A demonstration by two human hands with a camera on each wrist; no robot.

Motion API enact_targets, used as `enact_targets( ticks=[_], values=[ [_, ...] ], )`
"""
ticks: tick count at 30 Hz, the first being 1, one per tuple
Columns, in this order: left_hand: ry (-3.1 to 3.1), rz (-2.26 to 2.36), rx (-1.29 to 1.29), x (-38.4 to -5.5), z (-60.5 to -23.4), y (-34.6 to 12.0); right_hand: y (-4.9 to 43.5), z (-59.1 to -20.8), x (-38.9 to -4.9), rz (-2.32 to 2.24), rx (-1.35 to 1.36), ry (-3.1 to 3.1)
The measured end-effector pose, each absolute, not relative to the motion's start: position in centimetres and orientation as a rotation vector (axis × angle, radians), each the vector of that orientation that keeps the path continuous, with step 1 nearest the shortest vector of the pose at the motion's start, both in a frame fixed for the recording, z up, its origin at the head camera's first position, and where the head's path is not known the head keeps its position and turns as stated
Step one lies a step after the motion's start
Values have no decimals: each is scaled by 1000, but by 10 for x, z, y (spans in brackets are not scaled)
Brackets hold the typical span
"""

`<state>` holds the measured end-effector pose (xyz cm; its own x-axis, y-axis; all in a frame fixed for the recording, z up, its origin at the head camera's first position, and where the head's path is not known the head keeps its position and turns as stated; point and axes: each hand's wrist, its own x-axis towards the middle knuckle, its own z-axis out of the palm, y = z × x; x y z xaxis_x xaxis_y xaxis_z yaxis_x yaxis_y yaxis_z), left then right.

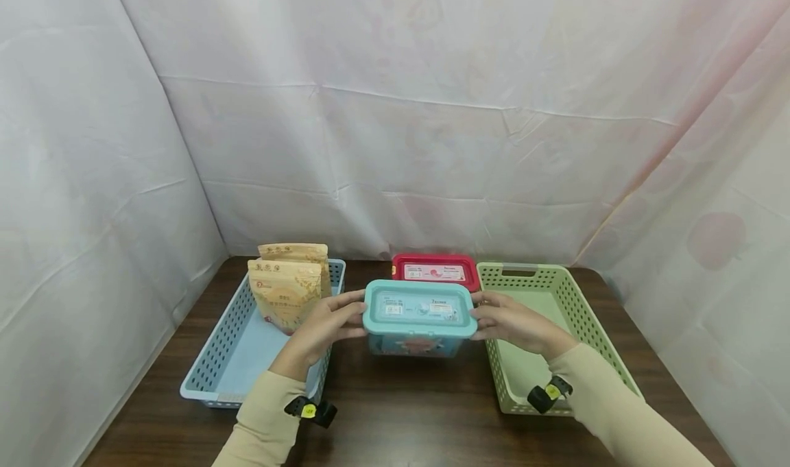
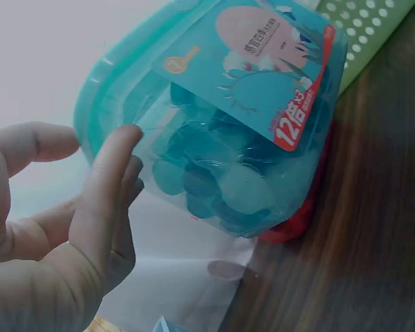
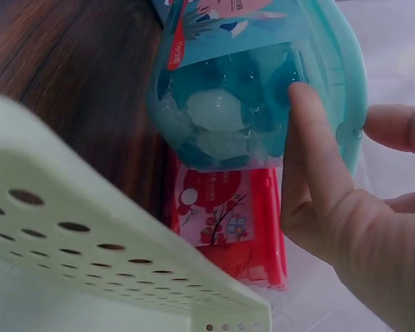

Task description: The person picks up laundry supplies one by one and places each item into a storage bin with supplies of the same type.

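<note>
A clear plastic box of laundry pods with a teal lid [image 1: 420, 308] is held between both hands over the middle of the dark wooden table. At its left end, my left hand [image 1: 324, 326] grips it with the fingertips by the lid's rim. My right hand [image 1: 515, 321] grips the opposite end, thumb and fingers at the lid edge and side wall [image 3: 228, 111]. Teal and white pods show through the wall [image 2: 221, 173] under a printed blue label. Behind it stands a similar box with a red lid [image 1: 435, 269], partly hidden.
On the left, a light blue basket [image 1: 212, 364] holds two yellow pouches [image 1: 286, 292] standing at its far end. A light green perforated basket [image 1: 592, 316] stands on the right, close beside the red-lidded box. White cloth [image 1: 395, 145] hangs behind and along both sides.
</note>
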<state>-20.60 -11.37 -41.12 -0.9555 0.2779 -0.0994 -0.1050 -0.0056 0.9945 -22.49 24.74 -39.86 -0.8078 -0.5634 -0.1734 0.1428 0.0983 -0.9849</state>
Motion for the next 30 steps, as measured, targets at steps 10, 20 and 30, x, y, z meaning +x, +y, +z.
enact_targets(
  ticks=[10, 20, 30],
  values=[
    [1941, 2187, 133, -207, -402, -103, 257, -389, -221, -1894, -380, 1836],
    [1908, 2275, 162, -209, -393, -87, 268, -378, -218, -1964, -350, 1884],
    [1901, 2273, 226, -216, -387, -68, 286, -372, -218, -1972, -347, 1988]
  ],
)
